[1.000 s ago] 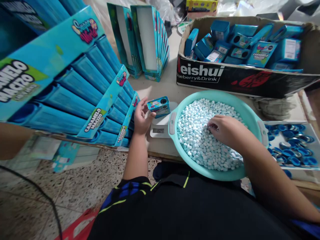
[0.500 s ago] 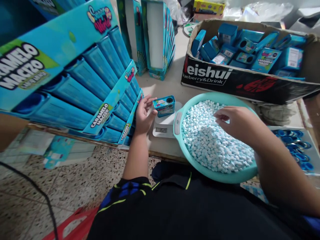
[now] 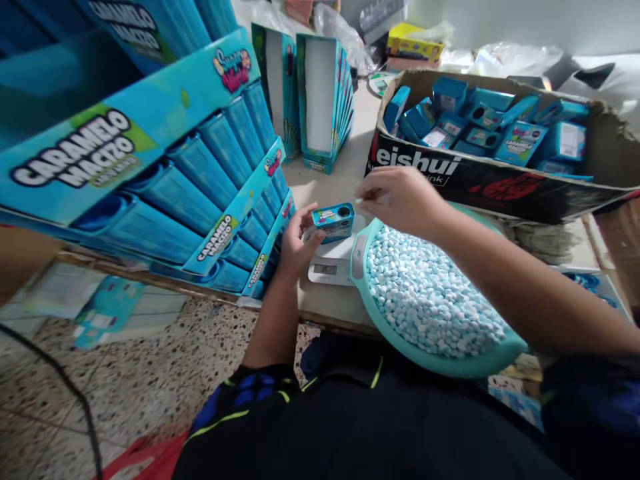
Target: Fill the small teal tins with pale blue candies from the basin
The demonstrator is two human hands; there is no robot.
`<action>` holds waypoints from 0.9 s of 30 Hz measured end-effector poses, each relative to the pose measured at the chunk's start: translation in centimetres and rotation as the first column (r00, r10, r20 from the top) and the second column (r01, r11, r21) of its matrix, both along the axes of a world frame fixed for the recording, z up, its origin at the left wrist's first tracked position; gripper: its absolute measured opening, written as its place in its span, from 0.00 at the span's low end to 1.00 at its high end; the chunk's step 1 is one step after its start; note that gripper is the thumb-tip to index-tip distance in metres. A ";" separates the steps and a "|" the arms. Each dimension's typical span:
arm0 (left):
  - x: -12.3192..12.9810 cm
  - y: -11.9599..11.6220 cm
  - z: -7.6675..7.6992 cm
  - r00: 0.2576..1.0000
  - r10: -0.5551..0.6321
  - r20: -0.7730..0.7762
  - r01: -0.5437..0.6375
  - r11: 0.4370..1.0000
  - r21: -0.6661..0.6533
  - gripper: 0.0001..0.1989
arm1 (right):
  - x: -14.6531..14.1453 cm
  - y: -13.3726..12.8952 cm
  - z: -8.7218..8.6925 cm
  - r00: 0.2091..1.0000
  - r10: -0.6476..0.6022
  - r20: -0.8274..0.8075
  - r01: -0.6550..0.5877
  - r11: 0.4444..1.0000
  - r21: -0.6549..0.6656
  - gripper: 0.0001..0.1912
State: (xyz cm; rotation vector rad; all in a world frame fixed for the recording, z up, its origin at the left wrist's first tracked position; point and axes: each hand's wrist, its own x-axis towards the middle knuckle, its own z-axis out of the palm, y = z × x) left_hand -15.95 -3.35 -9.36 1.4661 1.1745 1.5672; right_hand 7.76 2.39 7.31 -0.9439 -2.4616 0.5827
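A small blue candy tin (image 3: 336,231) with a round dark hole in its top stands on a white digital scale (image 3: 326,272). My left hand (image 3: 298,241) is closed about the tin's left end, thumb in front and fingers behind. Just right of the tin, my right hand (image 3: 395,197) is raised with its fingertips pinched together on a small white candy (image 3: 359,200). Below that hand and forearm is a turquoise bowl (image 3: 387,333) heaped with pale blue and white candies (image 3: 425,293); the forearm hides part of its far side.
Tall display boxes (image 3: 75,157) of blue tins stand at the left. Flat-sided cartons (image 3: 320,100) are stacked behind the scale. An open cardboard box (image 3: 500,177) of blue tins sits at the back right. A tray of blue caps (image 3: 585,280) is partly hidden by my right forearm.
My right hand has moved left and away from the candies, up beside the tin. My left hand has closed in on the tin's end. The view has shifted slightly.
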 end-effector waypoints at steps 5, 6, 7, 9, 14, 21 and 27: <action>0.0 -0.2 0.3 0.999 0.016 -0.051 -0.017 0.999 -0.028 0.40 | -3.5 2.0 -2.6 0.971 0.192 0.142 -0.199 0.979 0.033 0.11; -0.1 -0.3 0.4 0.998 0.021 -0.061 -0.023 0.999 -0.029 0.40 | -3.8 2.1 -2.9 0.962 0.208 0.176 -0.218 0.975 0.038 0.11; -0.1 -0.3 0.4 0.998 0.022 -0.065 -0.024 0.999 -0.032 0.39 | -4.1 2.1 -3.1 0.952 0.220 0.213 -0.234 0.971 0.040 0.12; -0.3 -0.4 0.4 0.998 0.008 -0.057 -0.011 0.999 -0.044 0.38 | -4.3 1.8 -2.9 0.933 0.227 0.280 -0.252 0.966 0.058 0.13; -0.7 -0.4 0.4 0.997 0.013 -0.082 -0.017 0.999 -0.047 0.39 | -0.7 -1.0 -0.4 0.930 0.106 0.352 -0.185 0.963 0.198 0.17; -0.6 -0.2 0.4 0.999 0.033 -0.036 -0.033 0.999 0.000 0.41 | 8.2 -6.4 -2.6 0.941 -0.113 0.319 0.114 0.993 0.016 0.14; -0.5 -0.4 0.4 0.996 0.081 -0.027 -0.081 0.997 0.007 0.41 | 9.5 -7.3 -5.4 0.939 -0.029 0.342 0.075 0.990 -0.123 0.14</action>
